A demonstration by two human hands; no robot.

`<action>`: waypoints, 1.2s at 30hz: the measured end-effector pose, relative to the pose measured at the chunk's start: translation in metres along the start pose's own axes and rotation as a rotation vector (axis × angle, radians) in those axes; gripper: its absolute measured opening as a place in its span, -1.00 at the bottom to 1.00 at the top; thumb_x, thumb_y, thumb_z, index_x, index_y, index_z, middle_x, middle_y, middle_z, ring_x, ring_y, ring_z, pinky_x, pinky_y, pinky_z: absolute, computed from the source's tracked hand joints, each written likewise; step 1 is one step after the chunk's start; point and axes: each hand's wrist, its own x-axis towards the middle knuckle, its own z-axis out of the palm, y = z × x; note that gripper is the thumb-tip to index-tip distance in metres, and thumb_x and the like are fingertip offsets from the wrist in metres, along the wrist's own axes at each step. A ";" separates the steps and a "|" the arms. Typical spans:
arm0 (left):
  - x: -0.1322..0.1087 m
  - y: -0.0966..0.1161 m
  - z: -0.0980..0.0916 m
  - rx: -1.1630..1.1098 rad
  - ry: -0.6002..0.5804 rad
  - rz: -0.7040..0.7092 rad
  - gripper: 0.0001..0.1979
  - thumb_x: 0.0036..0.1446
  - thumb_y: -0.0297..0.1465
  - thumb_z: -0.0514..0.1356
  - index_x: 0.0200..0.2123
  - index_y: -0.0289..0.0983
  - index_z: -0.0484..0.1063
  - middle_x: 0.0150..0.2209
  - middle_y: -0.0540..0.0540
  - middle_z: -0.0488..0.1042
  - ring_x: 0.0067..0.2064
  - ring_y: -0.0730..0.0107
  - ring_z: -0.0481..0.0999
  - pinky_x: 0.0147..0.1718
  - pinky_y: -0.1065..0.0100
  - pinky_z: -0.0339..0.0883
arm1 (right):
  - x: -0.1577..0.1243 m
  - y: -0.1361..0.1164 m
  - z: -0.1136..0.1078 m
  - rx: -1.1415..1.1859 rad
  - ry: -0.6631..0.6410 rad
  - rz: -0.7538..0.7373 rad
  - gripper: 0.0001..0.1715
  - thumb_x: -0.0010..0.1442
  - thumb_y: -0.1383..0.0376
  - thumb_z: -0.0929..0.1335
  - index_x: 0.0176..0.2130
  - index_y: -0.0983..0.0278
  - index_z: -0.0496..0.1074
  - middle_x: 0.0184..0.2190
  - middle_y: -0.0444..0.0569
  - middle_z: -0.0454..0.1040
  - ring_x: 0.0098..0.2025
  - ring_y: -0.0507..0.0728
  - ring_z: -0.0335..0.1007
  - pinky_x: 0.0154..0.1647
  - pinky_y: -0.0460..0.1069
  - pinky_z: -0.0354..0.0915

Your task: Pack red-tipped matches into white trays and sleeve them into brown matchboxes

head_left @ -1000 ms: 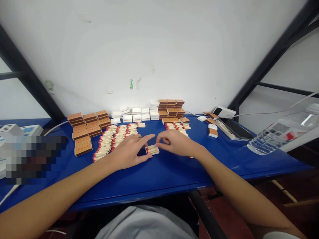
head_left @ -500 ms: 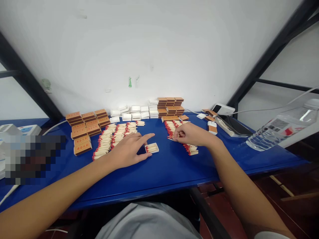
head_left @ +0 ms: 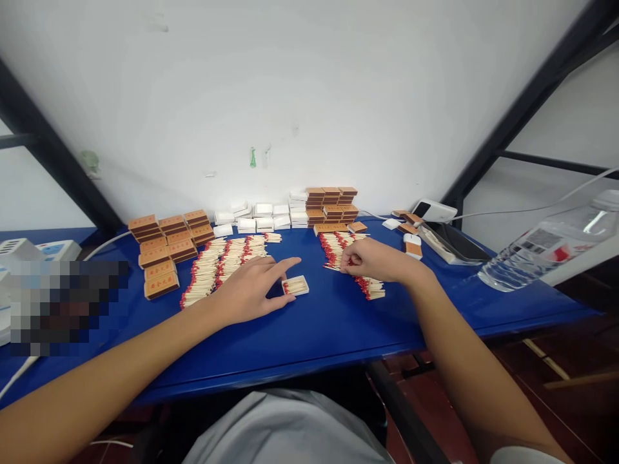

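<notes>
A small white matchbox tray (head_left: 302, 285) with several red-tipped matches in it lies on the blue table. My left hand (head_left: 254, 287) rests beside it with thumb and forefinger spread; the thumb tip is at the tray's near left edge, and I cannot tell whether it presses on it. My right hand (head_left: 365, 260) is closed in a pinch at a row of red-headed matches (head_left: 333, 243). Match heads poke out left of its fingertips, while the rest of the pinch is hidden. Left of the tray, long rows of matches (head_left: 206, 267) lie partly behind my left hand.
Orange-brown matchboxes (head_left: 162, 283) are stacked at the left, more matchboxes (head_left: 331, 211) at the back by the wall. White trays (head_left: 264, 223) stand between them. On the right are a white device (head_left: 432, 211), a phone (head_left: 457, 243) and a tilted water bottle (head_left: 532, 251).
My right hand has shifted very slightly to the right along the matches, its fingers still pinched. My left hand and the tray have stayed in place.
</notes>
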 end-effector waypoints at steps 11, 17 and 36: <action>-0.001 -0.001 0.001 -0.002 0.009 0.026 -0.35 0.39 -0.12 0.23 0.44 -0.13 0.17 -0.08 -0.13 0.58 -0.06 0.11 0.55 0.01 0.09 0.44 | 0.000 -0.006 0.004 0.066 0.055 -0.075 -0.82 0.23 0.20 0.37 -0.31 0.24 0.54 -0.48 -0.09 0.49 -0.46 0.08 0.31 -0.41 -0.02 0.13; 0.000 -0.001 0.000 0.008 0.000 0.022 -0.35 0.40 -0.12 0.23 0.44 -0.12 0.16 -0.09 -0.12 0.57 -0.05 0.11 0.54 0.02 0.09 0.43 | 0.004 -0.010 0.011 0.023 0.050 -0.063 -0.88 0.21 0.24 0.40 -0.34 0.23 0.51 -0.48 -0.09 0.48 -0.46 0.08 0.29 -0.39 -0.01 0.11; -0.001 -0.003 0.003 0.032 0.014 0.042 -0.34 0.40 -0.11 0.22 0.44 -0.14 0.16 -0.11 -0.13 0.56 -0.06 0.09 0.56 0.00 0.09 0.44 | 0.006 -0.011 0.013 0.028 0.059 -0.135 -0.77 0.29 0.16 0.37 -0.31 0.24 0.54 -0.49 -0.10 0.44 -0.48 0.07 0.25 -0.36 0.00 0.12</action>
